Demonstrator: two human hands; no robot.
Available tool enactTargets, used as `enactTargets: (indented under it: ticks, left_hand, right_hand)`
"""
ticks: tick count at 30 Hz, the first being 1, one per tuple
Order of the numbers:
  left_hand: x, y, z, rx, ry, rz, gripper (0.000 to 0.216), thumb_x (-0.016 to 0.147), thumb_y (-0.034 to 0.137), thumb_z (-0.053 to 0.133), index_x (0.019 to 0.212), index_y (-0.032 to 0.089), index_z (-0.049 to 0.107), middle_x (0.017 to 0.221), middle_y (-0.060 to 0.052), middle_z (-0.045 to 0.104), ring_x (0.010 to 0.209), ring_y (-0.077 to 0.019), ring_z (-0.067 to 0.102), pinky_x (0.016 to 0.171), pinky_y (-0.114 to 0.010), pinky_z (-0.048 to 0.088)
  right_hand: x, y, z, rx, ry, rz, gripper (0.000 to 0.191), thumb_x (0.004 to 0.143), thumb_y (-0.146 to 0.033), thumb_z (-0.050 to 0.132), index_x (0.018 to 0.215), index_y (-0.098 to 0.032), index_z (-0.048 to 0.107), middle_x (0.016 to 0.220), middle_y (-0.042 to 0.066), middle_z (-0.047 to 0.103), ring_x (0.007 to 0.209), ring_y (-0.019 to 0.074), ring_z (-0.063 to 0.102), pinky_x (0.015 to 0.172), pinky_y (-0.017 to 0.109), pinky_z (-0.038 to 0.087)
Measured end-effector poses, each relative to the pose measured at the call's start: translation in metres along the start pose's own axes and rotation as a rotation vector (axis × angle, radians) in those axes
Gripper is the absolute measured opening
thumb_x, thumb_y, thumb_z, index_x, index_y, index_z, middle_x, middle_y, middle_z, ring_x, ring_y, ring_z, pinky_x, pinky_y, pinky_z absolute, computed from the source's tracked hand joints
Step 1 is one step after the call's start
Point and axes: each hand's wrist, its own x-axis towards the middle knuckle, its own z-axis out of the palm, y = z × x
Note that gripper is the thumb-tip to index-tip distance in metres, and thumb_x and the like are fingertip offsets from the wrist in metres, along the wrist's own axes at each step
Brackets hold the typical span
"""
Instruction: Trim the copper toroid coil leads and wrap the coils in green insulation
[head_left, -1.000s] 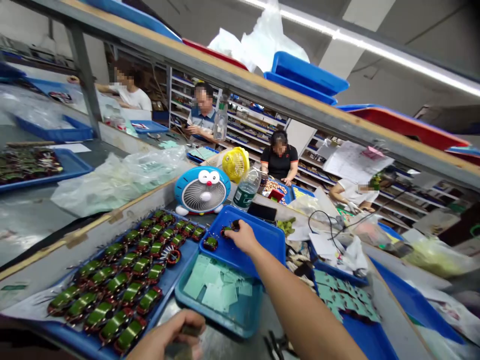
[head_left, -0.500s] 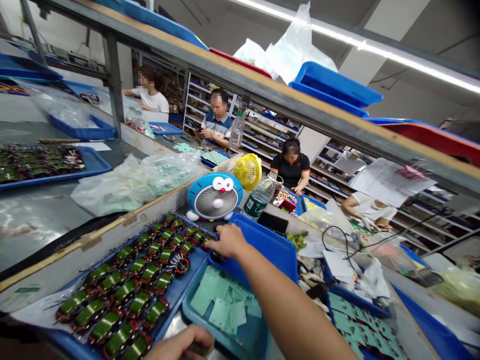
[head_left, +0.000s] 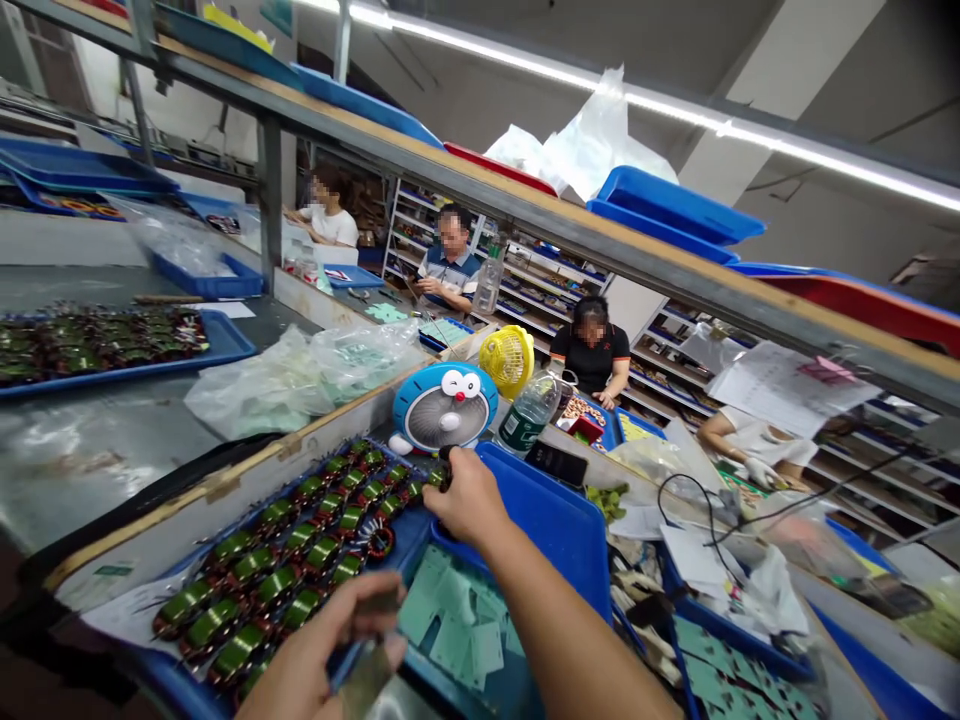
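Observation:
My right hand (head_left: 469,500) reaches to the far right corner of a blue tray (head_left: 409,570). Its fingers are closed on a green-wound toroidal coil (head_left: 436,478), partly hidden by them, beside the end of the coil rows. Several rows of similar coils (head_left: 300,540) fill that tray. One coil (head_left: 379,540) lies turned, showing its ring face. Low in front, my left hand (head_left: 330,640) hovers over the near right side of the coil tray, fingers curled and apart, slightly blurred. Under my right forearm a tray holds flat light-green plates (head_left: 457,620).
Behind the tray stand a blue cartoon-faced fan (head_left: 446,410), a yellow fan (head_left: 507,360) and a plastic bottle (head_left: 529,410). A blue tray (head_left: 559,515) and a phone (head_left: 556,463) lie to the right. An overhead shelf (head_left: 375,140) crosses above. Several people sit beyond.
The view has shifted, so the scene sits lower and further right. My left hand has risen and its fingers have opened. My right hand stays at the tray's far corner, by the coil row.

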Motion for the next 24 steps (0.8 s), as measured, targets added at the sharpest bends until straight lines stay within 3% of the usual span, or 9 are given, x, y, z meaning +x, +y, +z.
enactTargets:
  ticks: [2,4,7,12,17,20,24]
  left_hand:
    - [0.012,0.011,0.001,-0.028,0.176,0.011,0.071,0.086,0.053,0.078,0.148,0.028,0.053,0.14,-0.013,0.067,0.131,-0.0369,0.061,0.112,-0.046,0.048]
    - [0.022,0.021,0.004,-0.113,0.184,0.035,0.08,0.086,0.054,0.078,0.152,0.024,0.047,0.147,-0.015,0.062,0.134,-0.0372,0.059,0.115,-0.049,0.046]
    - [0.026,0.034,0.011,-0.306,0.118,0.036,0.081,0.081,0.057,0.082,0.144,0.015,0.054,0.136,-0.019,0.069,0.126,-0.0383,0.065,0.109,-0.045,0.052]
    - [0.009,0.044,0.013,-0.514,-0.052,-0.058,0.07,0.086,0.054,0.08,0.142,0.019,0.057,0.133,-0.013,0.072,0.124,-0.0345,0.067,0.106,-0.04,0.055]
    - [-0.004,0.039,0.017,-0.604,-0.237,-0.048,0.054,0.097,0.044,0.071,0.145,0.023,0.058,0.139,-0.01,0.069,0.124,-0.0315,0.066,0.111,-0.042,0.051]
    - [-0.006,0.038,0.024,-0.612,-0.291,-0.045,0.045,0.1,0.045,0.066,0.139,0.022,0.064,0.137,-0.011,0.07,0.119,-0.032,0.069,0.107,-0.043,0.053]
    - [-0.007,0.045,0.032,-0.576,-0.318,-0.064,0.051,0.098,0.049,0.067,0.142,0.023,0.064,0.139,-0.012,0.07,0.123,-0.0347,0.066,0.105,-0.044,0.054]
  right_hand:
    - [-0.026,-0.017,-0.009,0.099,0.055,-0.001,0.028,0.084,-0.033,0.076,0.102,-0.017,0.063,0.104,0.008,0.067,0.095,0.0242,0.063,0.083,0.035,0.05]
    - [-0.054,-0.033,-0.015,0.19,0.077,0.01,0.03,0.085,-0.037,0.076,0.105,-0.019,0.063,0.097,0.005,0.068,0.087,0.0222,0.063,0.076,0.033,0.05]
    - [-0.094,-0.043,-0.02,0.425,0.123,0.038,0.041,0.082,-0.038,0.082,0.116,-0.022,0.065,0.101,0.005,0.069,0.091,0.0241,0.064,0.081,0.035,0.051]
    - [-0.139,-0.022,-0.025,0.909,0.144,0.096,0.058,0.083,-0.04,0.084,0.135,-0.027,0.062,0.132,0.008,0.065,0.118,0.0288,0.063,0.104,0.041,0.05]
    - [-0.162,0.004,-0.022,1.078,0.06,0.181,0.059,0.083,-0.043,0.084,0.134,-0.023,0.063,0.13,0.01,0.068,0.12,0.0307,0.063,0.107,0.046,0.049]
    - [-0.171,0.009,-0.02,1.168,0.023,0.177,0.062,0.082,-0.045,0.085,0.135,-0.021,0.062,0.128,0.011,0.069,0.12,0.0308,0.064,0.106,0.047,0.05]
    - [-0.181,0.012,-0.022,1.223,0.025,0.159,0.061,0.082,-0.045,0.086,0.134,-0.022,0.065,0.126,0.011,0.07,0.117,0.0303,0.066,0.104,0.046,0.051]
